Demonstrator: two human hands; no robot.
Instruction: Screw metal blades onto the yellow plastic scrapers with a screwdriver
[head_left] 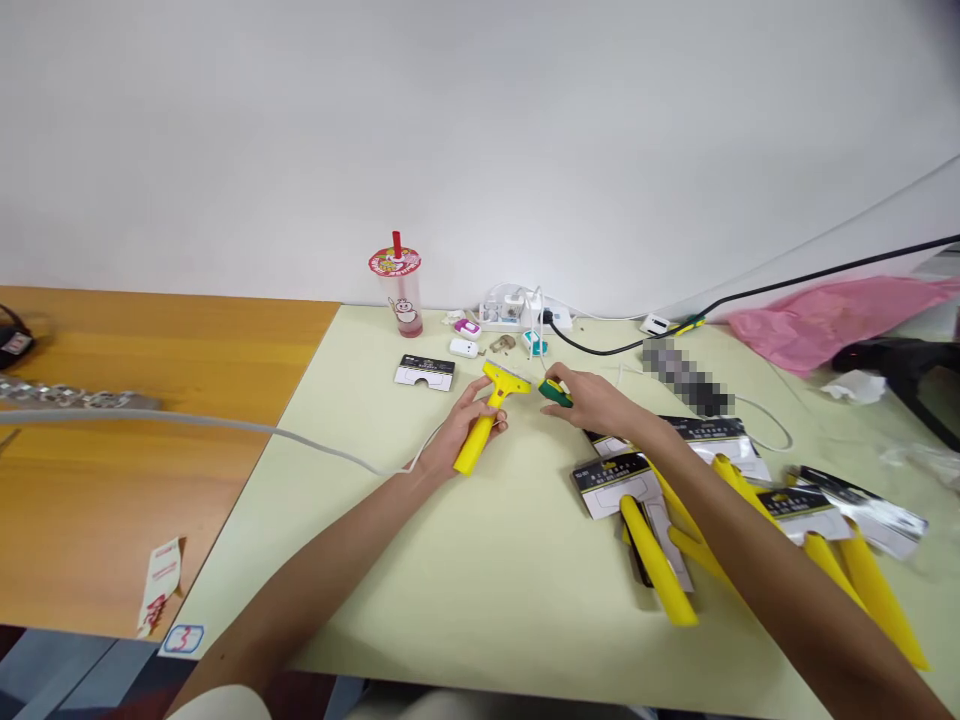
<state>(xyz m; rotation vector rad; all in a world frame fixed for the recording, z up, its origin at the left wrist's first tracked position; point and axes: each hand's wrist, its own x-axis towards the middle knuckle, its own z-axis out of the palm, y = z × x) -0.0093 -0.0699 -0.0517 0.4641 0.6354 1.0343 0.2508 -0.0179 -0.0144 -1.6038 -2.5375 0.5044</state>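
Note:
My left hand (452, 432) is closed around the yellow handle of a scraper (471, 452). The scraper's wide head with a metal blade edge points up and away from me. A little to the right, my right hand (596, 402) pinches a small dark green object with a yellow edge (556, 392), whose exact kind I cannot make out. Its tip is close to the scraper's head but apart from it. A folded black and white card (425, 372) lies beyond my left hand. Yellow-handled scrapers (660, 565) with black and white cards (615, 482) lie partly under my right forearm.
A plastic cup with a red straw (406, 300) stands near the wall. Behind my hands, a power strip (499, 316) has a black cable (637, 347) running right. A pink plastic bag (810, 318) lies at the far right. A white cable (330, 446) crosses to my left wrist.

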